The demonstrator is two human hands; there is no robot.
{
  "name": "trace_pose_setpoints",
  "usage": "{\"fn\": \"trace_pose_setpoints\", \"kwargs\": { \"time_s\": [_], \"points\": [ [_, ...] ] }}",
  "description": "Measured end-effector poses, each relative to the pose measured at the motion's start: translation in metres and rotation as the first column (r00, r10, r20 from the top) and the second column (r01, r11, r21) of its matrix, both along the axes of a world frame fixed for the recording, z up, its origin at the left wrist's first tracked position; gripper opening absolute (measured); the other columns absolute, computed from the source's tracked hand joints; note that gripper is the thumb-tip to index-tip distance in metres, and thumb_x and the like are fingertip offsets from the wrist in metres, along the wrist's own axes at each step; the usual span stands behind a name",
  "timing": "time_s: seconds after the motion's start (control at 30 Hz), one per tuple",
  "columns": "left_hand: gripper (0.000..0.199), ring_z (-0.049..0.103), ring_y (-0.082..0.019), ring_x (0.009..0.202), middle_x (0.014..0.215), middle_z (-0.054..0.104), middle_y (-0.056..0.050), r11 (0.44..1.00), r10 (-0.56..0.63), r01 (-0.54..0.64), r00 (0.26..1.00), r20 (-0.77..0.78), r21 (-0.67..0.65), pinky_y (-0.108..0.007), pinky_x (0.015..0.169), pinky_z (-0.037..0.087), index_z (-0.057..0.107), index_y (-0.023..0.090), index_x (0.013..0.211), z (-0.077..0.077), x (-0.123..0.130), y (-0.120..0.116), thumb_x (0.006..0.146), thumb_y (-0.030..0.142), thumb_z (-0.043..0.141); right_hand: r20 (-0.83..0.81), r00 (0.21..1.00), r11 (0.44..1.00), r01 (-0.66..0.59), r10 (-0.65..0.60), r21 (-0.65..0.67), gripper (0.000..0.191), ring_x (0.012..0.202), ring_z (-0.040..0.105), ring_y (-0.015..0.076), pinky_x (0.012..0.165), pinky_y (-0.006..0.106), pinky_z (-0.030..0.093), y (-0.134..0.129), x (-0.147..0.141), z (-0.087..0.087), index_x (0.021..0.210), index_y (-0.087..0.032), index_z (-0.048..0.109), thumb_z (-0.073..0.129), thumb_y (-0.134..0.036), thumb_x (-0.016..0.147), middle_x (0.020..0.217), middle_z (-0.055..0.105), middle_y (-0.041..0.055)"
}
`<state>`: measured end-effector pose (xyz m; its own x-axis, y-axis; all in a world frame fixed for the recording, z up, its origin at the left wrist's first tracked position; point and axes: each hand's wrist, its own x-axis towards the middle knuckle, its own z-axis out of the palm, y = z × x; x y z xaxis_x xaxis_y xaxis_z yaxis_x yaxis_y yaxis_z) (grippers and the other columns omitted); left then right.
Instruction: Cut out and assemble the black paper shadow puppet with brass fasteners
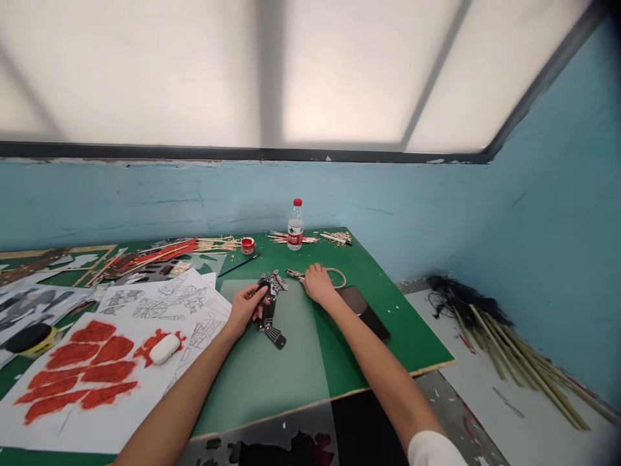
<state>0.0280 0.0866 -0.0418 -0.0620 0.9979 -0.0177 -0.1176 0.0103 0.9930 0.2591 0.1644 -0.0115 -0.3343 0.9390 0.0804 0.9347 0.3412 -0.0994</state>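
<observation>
My left hand [247, 307] pinches a black cut-out figure [270, 317] with fine white patterning and several jointed-looking parts, held over a translucent sheet [262, 375]. Part of the figure is hidden behind my fingers. To the right, my right hand [317, 282] is closed over a metal hand tool [294, 274] lying on the green table. The tool's metal head points left from under my fingers, and a pale looped handle [340, 276] shows on the other side. Its middle is covered, so I cannot tell its exact kind. A dark flat tablet-like object [363, 312] lies just below my right forearm.
Left are red-painted paper [92, 369], a white oval object [165, 349], line drawings [182, 294] and a black-topped tin [32, 340]. Behind stand a water bottle [295, 226] and a red paint jar [248, 246], near a brush [239, 265]. Bamboo sticks [519, 356] lie beyond the table's right edge.
</observation>
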Motion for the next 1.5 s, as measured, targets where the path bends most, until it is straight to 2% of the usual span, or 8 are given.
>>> {"fn": "trace_pose_setpoints", "kwargs": {
  "time_s": [0.27, 0.37, 0.47, 0.67, 0.87, 1.1, 1.3, 1.5],
  "points": [
    [0.047, 0.040, -0.006, 0.034, 0.055, 0.063, 0.002, 0.999, -0.047, 0.047, 0.999, 0.009, -0.008, -0.021, 0.036, 0.024, 0.070, 0.014, 0.085, -0.001, -0.008, 0.004, 0.073, 0.058, 0.083, -0.397, 0.907, 0.988, -0.157, 0.140, -0.009, 0.045, 0.107, 0.063, 0.0200, 0.092, 0.028, 0.049, -0.002, -0.031, 0.021, 0.133, -0.013, 0.049, 0.015, -0.034, 0.112, 0.120, 0.065, 0.0153],
    [0.045, 0.034, -0.005, 0.033, 0.050, 0.058, 0.002, 0.994, -0.110, 0.110, 0.994, 0.003, -0.026, -0.022, 0.037, 0.019, 0.072, 0.014, 0.083, -0.002, -0.018, 0.007, 0.075, 0.057, 0.081, -0.770, 0.637, 0.911, -0.297, -0.034, -0.285, 0.044, 0.097, 0.065, 0.0190, 0.085, 0.029, 0.054, -0.008, -0.032, 0.016, 0.127, -0.016, 0.049, 0.016, -0.038, 0.109, 0.116, 0.066, 0.0132],
    [0.043, 0.029, -0.005, 0.033, 0.044, 0.050, 0.005, 0.986, -0.156, 0.155, 0.988, -0.001, -0.060, -0.023, 0.039, 0.014, 0.073, 0.014, 0.083, -0.002, -0.027, 0.009, 0.074, 0.055, 0.081, -0.860, 0.279, 0.717, -0.475, -0.427, -0.510, 0.038, 0.101, 0.067, 0.0214, 0.085, 0.033, 0.058, -0.012, -0.031, 0.009, 0.120, -0.016, 0.052, 0.024, -0.035, 0.105, 0.117, 0.066, 0.0146],
    [0.040, 0.031, -0.006, 0.037, 0.043, 0.046, 0.008, 0.979, -0.189, 0.187, 0.982, -0.017, -0.083, -0.021, 0.042, 0.016, 0.067, 0.018, 0.089, 0.002, -0.026, 0.006, 0.072, 0.050, 0.085, -0.741, 0.021, 0.615, -0.541, -0.671, -0.573, 0.017, 0.083, 0.068, 0.0179, 0.072, 0.028, 0.057, -0.013, -0.030, 0.007, 0.103, -0.020, 0.055, 0.047, -0.035, 0.100, 0.092, 0.067, 0.0059],
    [0.037, 0.029, -0.006, 0.038, 0.042, 0.041, 0.007, 0.970, -0.234, 0.232, 0.971, -0.036, -0.070, -0.023, 0.043, 0.018, 0.070, 0.016, 0.079, 0.006, -0.024, 0.004, 0.076, 0.051, 0.082, -0.856, 0.341, 0.664, -0.541, -0.389, -0.517, 0.043, 0.062, 0.058, 0.0129, 0.061, 0.025, 0.050, -0.026, -0.017, -0.001, 0.104, -0.021, 0.060, 0.075, -0.056, 0.085, 0.074, 0.059, -0.0033],
    [0.032, 0.033, -0.008, 0.039, 0.045, 0.051, 0.004, 0.954, -0.287, 0.281, 0.957, -0.050, -0.104, -0.023, 0.044, 0.021, 0.074, 0.016, 0.081, 0.005, -0.029, 0.003, 0.075, 0.046, 0.082, -0.686, 0.716, 0.775, -0.357, -0.131, -0.521, 0.073, 0.060, 0.054, 0.0151, 0.061, 0.025, 0.039, -0.044, -0.004, 0.000, 0.067, -0.017, 0.062, 0.028, -0.070, 0.103, 0.062, 0.059, 0.0029],
    [0.029, 0.039, -0.010, 0.042, 0.042, 0.047, 0.005, 0.948, -0.314, 0.303, 0.941, -0.123, -0.097, -0.024, 0.049, 0.034, 0.072, 0.017, 0.073, 0.012, -0.024, -0.001, 0.078, 0.045, 0.079, -0.420, 0.902, 0.883, -0.116, -0.098, -0.456, 0.066, 0.067, 0.062, 0.0214, 0.073, 0.027, 0.042, -0.044, -0.004, 0.007, 0.058, -0.019, 0.063, 0.028, -0.046, 0.108, 0.061, 0.065, 0.0081],
    [0.036, 0.043, -0.012, 0.042, 0.040, 0.049, 0.003, 0.925, -0.380, 0.375, 0.890, -0.252, -0.068, -0.026, 0.051, 0.040, 0.069, 0.018, 0.061, 0.016, -0.022, -0.003, 0.085, 0.045, 0.071, -0.397, 0.913, 0.865, -0.126, -0.090, -0.486, 0.055, 0.059, 0.055, 0.0180, 0.065, 0.027, 0.037, -0.041, -0.001, 0.006, 0.058, -0.017, 0.064, 0.034, -0.032, 0.102, 0.062, 0.066, 0.0077]
  ]
}}
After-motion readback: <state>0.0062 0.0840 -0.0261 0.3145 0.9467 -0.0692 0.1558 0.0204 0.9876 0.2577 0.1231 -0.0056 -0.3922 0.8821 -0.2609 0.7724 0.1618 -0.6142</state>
